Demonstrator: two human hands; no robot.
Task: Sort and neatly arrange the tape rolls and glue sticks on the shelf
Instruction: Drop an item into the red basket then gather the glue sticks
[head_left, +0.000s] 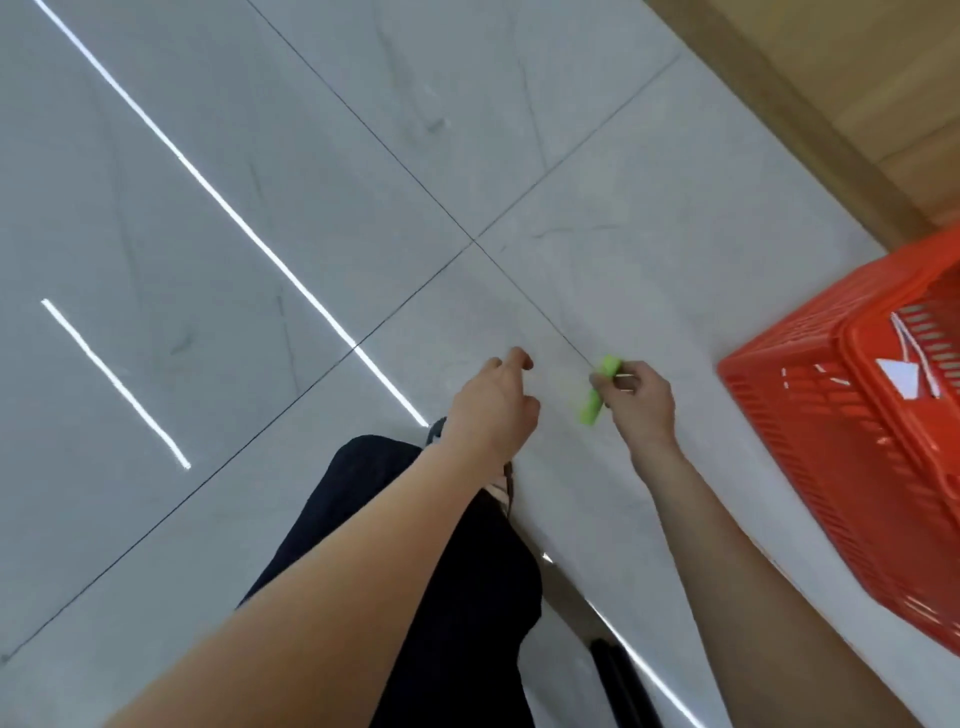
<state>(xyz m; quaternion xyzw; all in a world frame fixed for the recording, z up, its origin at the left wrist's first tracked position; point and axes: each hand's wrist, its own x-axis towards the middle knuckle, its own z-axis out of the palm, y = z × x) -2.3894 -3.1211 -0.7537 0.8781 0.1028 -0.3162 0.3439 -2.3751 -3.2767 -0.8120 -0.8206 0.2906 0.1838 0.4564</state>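
The right hand (636, 402) pinches a green glue stick (597, 397) near its upper end, probably to carry it to the shelf, which is out of view. The left hand (493, 405) hangs loosely curled, holding nothing, over the tiled floor (260, 156). An orange basket (831, 415) stands just beside, likely the supply.

Pale grey marble-look floor tiles (270, 156) spread out below, thin dark joints crossing near the middle and bright strips of ceiling light (223, 208) reflected across them. An orange slatted plastic basket (831, 467) sits on the floor at the right, beside a light wooden panel (841, 93). Black trousers (457, 597) show low down.
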